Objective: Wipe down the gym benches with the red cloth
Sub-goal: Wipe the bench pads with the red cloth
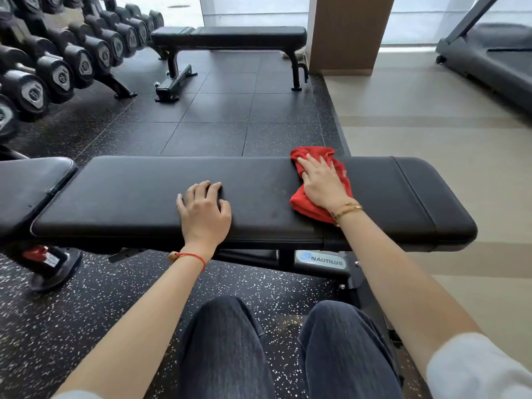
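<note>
A long black padded bench (129,197) runs left to right just in front of me. On its right part lies the crumpled red cloth (302,204), with my right hand (322,184) pressed flat on top of it, fingers spread toward the far edge. My left hand (205,211) rests on the middle of the pad, fingers curled, holding nothing. A second black bench (230,36) stands farther back near the window.
A rack of black dumbbells (66,61) lines the left side. A tan pillar (345,33) rises behind the far bench, and a treadmill (489,59) stands at the right on pale flooring. The bench's separate seat pad (28,182) is at my left.
</note>
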A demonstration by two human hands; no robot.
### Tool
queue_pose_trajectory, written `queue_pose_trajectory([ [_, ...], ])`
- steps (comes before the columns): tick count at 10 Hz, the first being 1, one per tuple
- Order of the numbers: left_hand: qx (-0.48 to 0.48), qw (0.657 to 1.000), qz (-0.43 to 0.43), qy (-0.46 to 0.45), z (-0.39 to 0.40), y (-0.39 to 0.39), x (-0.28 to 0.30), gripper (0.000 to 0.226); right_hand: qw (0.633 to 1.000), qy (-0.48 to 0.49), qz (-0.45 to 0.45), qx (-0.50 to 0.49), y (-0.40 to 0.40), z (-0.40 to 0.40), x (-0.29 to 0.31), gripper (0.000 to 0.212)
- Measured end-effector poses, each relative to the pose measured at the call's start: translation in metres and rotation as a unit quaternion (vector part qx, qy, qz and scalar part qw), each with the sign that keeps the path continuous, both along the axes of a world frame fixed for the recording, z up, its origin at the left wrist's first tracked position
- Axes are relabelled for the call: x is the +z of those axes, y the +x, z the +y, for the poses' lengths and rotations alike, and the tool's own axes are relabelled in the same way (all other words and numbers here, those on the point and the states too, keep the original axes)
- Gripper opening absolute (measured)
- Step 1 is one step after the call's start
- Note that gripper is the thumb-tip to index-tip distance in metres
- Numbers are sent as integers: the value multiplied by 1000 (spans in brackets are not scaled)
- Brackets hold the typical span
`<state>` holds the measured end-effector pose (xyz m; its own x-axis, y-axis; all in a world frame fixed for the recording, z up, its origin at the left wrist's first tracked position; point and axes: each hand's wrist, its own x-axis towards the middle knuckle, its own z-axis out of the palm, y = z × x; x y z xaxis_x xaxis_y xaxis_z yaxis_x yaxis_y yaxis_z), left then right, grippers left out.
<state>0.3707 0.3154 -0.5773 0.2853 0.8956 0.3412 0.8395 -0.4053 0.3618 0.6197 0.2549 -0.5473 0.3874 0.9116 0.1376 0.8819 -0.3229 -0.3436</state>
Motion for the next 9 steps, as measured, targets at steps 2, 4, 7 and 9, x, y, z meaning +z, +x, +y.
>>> queue_pose_trajectory([
  [2,-1,1000,1,0,1,-2,-2,44,991,3,-8,137,-35,-19,-4,50],
  [4,-4,1000,3,0,2,-1,-4,44,986,22,-12,163,-34,-41,-9,50],
  [7,5,1000,20,7,5,0,-5,44,996,-10,32,87,-74,55,4,48],
  [9,10,1000,26,15,6,-1,-4,50,982,22,35,183,-102,20,-8,49],
])
